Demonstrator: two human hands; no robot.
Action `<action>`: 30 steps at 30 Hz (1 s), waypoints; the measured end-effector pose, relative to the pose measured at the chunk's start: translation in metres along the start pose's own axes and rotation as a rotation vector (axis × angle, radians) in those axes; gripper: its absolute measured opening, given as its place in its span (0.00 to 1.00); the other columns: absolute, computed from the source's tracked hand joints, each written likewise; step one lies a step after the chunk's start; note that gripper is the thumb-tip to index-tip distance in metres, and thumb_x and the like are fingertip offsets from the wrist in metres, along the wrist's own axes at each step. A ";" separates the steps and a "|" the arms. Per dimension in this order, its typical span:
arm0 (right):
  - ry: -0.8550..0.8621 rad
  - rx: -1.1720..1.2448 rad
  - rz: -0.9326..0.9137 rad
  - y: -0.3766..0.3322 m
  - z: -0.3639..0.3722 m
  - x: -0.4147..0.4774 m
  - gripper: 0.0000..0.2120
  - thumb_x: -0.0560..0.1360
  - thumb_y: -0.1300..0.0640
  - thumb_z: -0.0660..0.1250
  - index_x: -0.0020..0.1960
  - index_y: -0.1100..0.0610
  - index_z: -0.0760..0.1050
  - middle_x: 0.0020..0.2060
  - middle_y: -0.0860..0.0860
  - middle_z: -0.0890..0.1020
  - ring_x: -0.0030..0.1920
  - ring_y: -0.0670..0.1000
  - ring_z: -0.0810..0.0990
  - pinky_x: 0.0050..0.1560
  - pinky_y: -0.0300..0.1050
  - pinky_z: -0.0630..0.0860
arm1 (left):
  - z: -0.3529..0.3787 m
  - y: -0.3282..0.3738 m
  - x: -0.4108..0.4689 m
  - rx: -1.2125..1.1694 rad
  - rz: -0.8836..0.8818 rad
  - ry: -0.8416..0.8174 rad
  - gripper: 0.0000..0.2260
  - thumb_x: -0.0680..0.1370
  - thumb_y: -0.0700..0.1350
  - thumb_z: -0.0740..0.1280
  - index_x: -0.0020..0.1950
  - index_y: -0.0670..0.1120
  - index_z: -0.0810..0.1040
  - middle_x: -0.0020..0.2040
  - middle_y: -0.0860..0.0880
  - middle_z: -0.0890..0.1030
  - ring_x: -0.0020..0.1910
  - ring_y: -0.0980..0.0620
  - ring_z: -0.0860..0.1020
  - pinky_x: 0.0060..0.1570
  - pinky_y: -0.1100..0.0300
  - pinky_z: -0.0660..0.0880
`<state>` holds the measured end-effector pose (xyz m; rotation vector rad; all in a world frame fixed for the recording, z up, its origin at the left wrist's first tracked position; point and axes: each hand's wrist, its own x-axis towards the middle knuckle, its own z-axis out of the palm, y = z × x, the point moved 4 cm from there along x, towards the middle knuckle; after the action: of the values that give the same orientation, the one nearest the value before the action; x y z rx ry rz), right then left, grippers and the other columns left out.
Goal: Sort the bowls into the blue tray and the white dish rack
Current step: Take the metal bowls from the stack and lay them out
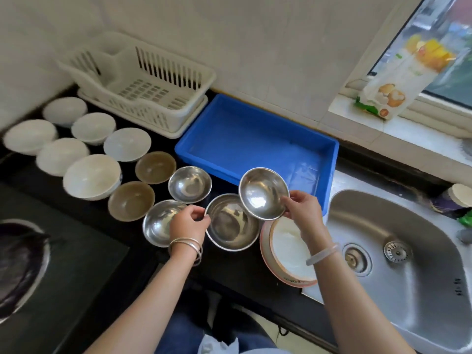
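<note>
Steel bowl (263,192), tilted, is pinched at its rim by the right hand (302,210) at frame centre, over the blue tray (255,141)'s near edge. The left hand (187,222) grips a larger steel bowl (231,223)'s rim on the counter. White dish rack (143,83) sits upper left.

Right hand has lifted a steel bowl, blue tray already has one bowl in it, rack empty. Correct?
Not quite. The head view shows the blue tray holds no bowls. The rest stands: the right hand holds a steel bowl raised, and the white dish rack is empty.
</note>
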<state>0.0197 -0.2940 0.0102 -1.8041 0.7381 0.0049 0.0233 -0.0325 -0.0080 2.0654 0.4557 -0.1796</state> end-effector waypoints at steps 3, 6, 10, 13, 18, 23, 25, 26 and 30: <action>-0.074 -0.136 0.000 0.001 0.034 0.011 0.07 0.71 0.63 0.65 0.36 0.56 0.78 0.24 0.47 0.79 0.22 0.40 0.77 0.25 0.33 0.73 | -0.007 -0.025 -0.003 -0.038 -0.090 0.016 0.06 0.71 0.40 0.70 0.47 0.43 0.80 0.39 0.50 0.79 0.39 0.52 0.76 0.41 0.63 0.69; -0.115 -0.254 0.010 0.003 0.059 0.021 0.09 0.71 0.64 0.64 0.33 0.57 0.77 0.28 0.53 0.79 0.31 0.50 0.81 0.37 0.46 0.80 | -0.008 -0.045 -0.010 -0.056 -0.162 0.023 0.06 0.70 0.40 0.70 0.46 0.44 0.80 0.40 0.49 0.79 0.40 0.52 0.77 0.42 0.63 0.69; -0.112 -0.501 -0.023 0.005 0.078 0.028 0.09 0.70 0.63 0.64 0.40 0.69 0.77 0.37 0.67 0.81 0.42 0.65 0.77 0.44 0.52 0.77 | -0.007 -0.062 -0.016 -0.043 -0.221 0.038 0.06 0.71 0.41 0.69 0.47 0.44 0.80 0.39 0.52 0.78 0.41 0.55 0.75 0.43 0.63 0.67; -0.148 -0.573 -0.007 0.009 0.088 0.028 0.05 0.70 0.64 0.64 0.35 0.62 0.73 0.32 0.61 0.75 0.36 0.58 0.70 0.32 0.46 0.66 | -0.005 -0.069 -0.019 -0.052 -0.248 0.039 0.06 0.71 0.41 0.69 0.47 0.44 0.80 0.40 0.52 0.78 0.41 0.56 0.75 0.43 0.64 0.67; -0.125 -0.526 0.080 0.025 0.097 0.034 0.07 0.70 0.64 0.64 0.42 0.66 0.79 0.32 0.57 0.79 0.38 0.59 0.78 0.37 0.49 0.78 | -0.002 -0.077 -0.021 -0.057 -0.270 0.053 0.06 0.71 0.40 0.69 0.47 0.43 0.80 0.42 0.49 0.80 0.41 0.55 0.75 0.44 0.65 0.67; -0.129 -0.394 0.167 0.041 0.101 0.042 0.04 0.73 0.65 0.64 0.42 0.63 0.77 0.32 0.53 0.77 0.31 0.51 0.79 0.45 0.53 0.83 | -0.001 -0.082 -0.022 -0.076 -0.298 0.073 0.06 0.71 0.40 0.69 0.47 0.42 0.80 0.44 0.46 0.83 0.41 0.53 0.75 0.45 0.64 0.67; -0.122 -0.357 0.190 0.045 0.103 0.044 0.07 0.74 0.65 0.64 0.37 0.58 0.74 0.35 0.54 0.77 0.32 0.51 0.79 0.44 0.52 0.83 | 0.000 -0.085 -0.022 -0.089 -0.314 0.083 0.06 0.71 0.40 0.69 0.47 0.41 0.80 0.45 0.45 0.83 0.41 0.52 0.75 0.45 0.63 0.68; -0.115 -0.347 0.195 0.046 0.103 0.044 0.09 0.74 0.64 0.65 0.36 0.56 0.73 0.35 0.54 0.77 0.33 0.50 0.79 0.43 0.51 0.83 | 0.000 -0.086 -0.022 -0.092 -0.322 0.085 0.06 0.72 0.41 0.69 0.47 0.41 0.80 0.45 0.45 0.83 0.41 0.52 0.76 0.45 0.63 0.68; -0.098 -0.300 0.204 0.048 0.105 0.044 0.08 0.75 0.62 0.65 0.37 0.55 0.73 0.36 0.53 0.77 0.35 0.51 0.79 0.44 0.50 0.82 | 0.001 -0.090 -0.021 -0.115 -0.365 0.093 0.06 0.72 0.42 0.69 0.46 0.41 0.80 0.46 0.44 0.84 0.43 0.48 0.78 0.45 0.61 0.71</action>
<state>0.0683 -0.2329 -0.0850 -1.9864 0.8843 0.3532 -0.0316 0.0024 -0.0739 1.8692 0.8800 -0.2675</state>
